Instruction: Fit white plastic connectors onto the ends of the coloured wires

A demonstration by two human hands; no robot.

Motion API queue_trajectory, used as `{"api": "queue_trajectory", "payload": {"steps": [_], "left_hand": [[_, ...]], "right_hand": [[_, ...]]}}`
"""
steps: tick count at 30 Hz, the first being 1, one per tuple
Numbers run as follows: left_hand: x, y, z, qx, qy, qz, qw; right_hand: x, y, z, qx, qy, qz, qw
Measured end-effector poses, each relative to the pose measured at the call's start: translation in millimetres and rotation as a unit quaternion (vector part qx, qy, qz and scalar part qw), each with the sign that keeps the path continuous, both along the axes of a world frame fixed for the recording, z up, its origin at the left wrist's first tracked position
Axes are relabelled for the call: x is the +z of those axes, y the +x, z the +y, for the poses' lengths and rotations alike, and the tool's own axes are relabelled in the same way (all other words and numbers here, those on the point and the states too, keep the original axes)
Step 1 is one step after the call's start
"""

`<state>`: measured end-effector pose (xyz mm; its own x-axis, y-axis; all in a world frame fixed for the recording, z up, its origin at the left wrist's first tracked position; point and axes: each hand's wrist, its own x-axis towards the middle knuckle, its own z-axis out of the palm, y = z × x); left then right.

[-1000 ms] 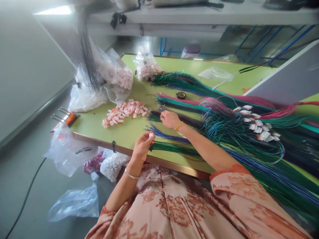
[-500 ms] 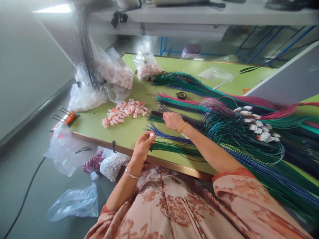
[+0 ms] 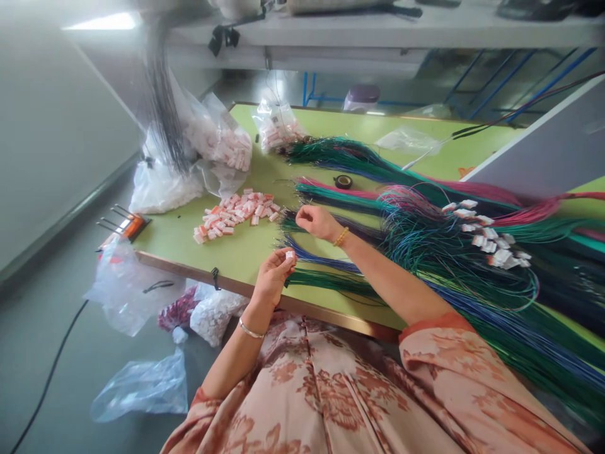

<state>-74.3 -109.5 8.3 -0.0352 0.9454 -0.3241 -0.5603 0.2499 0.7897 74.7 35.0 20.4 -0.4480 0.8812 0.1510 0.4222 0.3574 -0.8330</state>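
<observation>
My left hand (image 3: pixel 271 277) is raised over the table's near edge, fingers pinched on a small white connector (image 3: pixel 287 255). My right hand (image 3: pixel 317 222) is closed in a pinch above the ends of the dark green wire bundle (image 3: pixel 295 222); it seems to grip a thin wire, too fine to make out. Blue wires (image 3: pixel 312 255) and green wires (image 3: pixel 326 279) lie fanned between the two hands. A loose heap of pink and white connectors (image 3: pixel 236 214) sits on the green table (image 3: pixel 227 252) to the left.
Long bundles of green, blue and pink wires (image 3: pixel 449 246) cover the table's right side, with finished white connectors (image 3: pixel 486 230) on them. Plastic bags of connectors (image 3: pixel 222 145) and a tape roll (image 3: pixel 343 181) lie farther back. More bags (image 3: pixel 142 384) lie on the floor at left.
My right hand has lifted slightly and shifted left from the wire ends, fingers drawn into a pinch. The left hand has stayed put with the connector.
</observation>
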Motion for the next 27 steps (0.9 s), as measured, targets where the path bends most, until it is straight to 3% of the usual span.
{"api": "queue_trajectory", "payload": {"steps": [4,9,17,27], "left_hand": [[-0.6,-0.8,-0.8,0.008,0.011,-0.007,1.000],[0.2,-1.8,1.3,0.021,0.016,-0.054,0.998],[1.8,2.1,7.5,0.007,0.010,-0.097,0.995],[5.2,4.7,6.1,0.003,0.009,-0.104,0.995]], "right_hand": [[17.3,-24.1,-9.2,0.038,-0.013,0.034,0.999],[26.4,-18.4,-35.0,0.048,-0.037,0.071,0.996],[15.7,8.0,-75.1,0.050,-0.051,0.039,0.997],[14.5,12.6,-92.7,0.023,0.010,-0.023,0.999]]}}
